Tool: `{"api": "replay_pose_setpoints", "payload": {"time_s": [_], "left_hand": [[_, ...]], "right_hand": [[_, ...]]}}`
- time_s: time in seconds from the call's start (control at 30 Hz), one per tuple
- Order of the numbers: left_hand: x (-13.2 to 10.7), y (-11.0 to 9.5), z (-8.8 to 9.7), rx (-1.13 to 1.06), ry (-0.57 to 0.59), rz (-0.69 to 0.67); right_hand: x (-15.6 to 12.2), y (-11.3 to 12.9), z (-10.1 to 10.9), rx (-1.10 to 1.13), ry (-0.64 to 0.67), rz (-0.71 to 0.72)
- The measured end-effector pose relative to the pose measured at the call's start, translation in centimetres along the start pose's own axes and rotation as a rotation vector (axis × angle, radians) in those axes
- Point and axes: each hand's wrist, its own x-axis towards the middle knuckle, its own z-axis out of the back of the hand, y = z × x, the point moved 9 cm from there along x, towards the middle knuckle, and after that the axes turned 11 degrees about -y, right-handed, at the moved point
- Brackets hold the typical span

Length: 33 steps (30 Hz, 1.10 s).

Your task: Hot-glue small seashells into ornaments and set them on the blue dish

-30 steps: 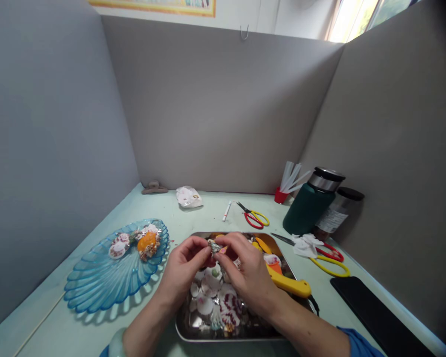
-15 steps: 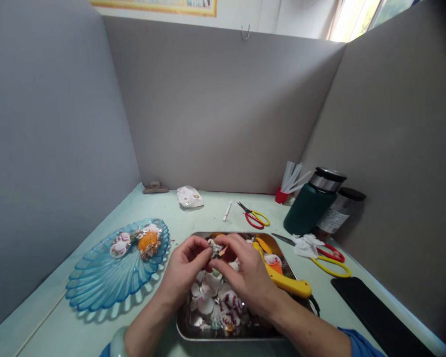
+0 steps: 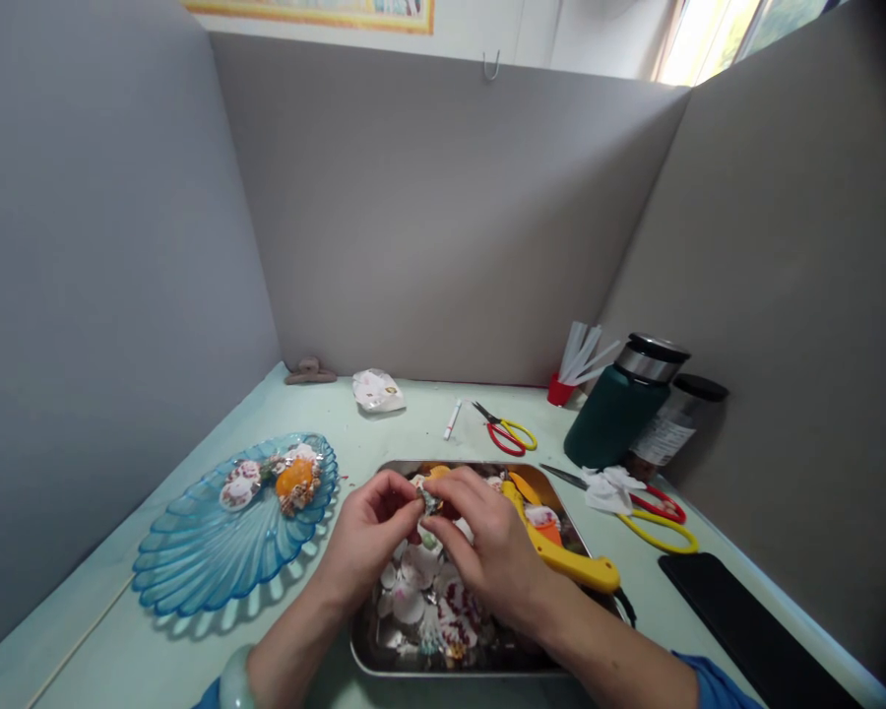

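Observation:
My left hand [image 3: 365, 542] and my right hand [image 3: 487, 547] meet over a steel tray [image 3: 365, 655] of seashells. Both pinch one small greyish shell [image 3: 428, 500] between fingertips, just above the tray's far half. White and pink-marked shells [image 3: 432, 596] lie in the tray under my hands. A yellow glue gun [image 3: 572, 563] rests across the tray's right side, just right of my right hand.
A blue shell-shaped glass dish [image 3: 199, 556] with a few shells [image 3: 284, 478] sits left. Behind are red-yellow scissors [image 3: 508, 431], a white pen [image 3: 452, 418], crumpled paper [image 3: 376, 390], a green flask [image 3: 620, 404], a jar [image 3: 671, 423], more scissors [image 3: 657, 517] and a black slab [image 3: 745, 630].
Both hands have sunk slightly toward the tray while turning the small shell; the fingers have closed tighter round it. Nothing else has moved.

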Motion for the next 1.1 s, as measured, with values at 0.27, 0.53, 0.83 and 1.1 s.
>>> {"api": "replay_pose_setpoints", "payload": {"time_s": [0.27,0.53,0.83,1.1], "left_hand": [[0.0,-0.3,-0.1,0.033,-0.010,-0.012],[0.0,-0.5,0.1,-0.015,-0.044,-0.012],[-0.2,-0.4,-0.3,-0.004,0.014,-0.009],[-0.2,-0.2,-0.1,-0.045,0.024,-0.007]], "right_hand": [[-0.1,0.3,0.0,-0.021,-0.011,0.005],[-0.3,-0.3,0.1,0.035,-0.057,-0.099],[-0.1,-0.4,0.8,0.037,-0.112,-0.099],[0.0,0.1,0.9,0.099,-0.126,-0.072]]}}
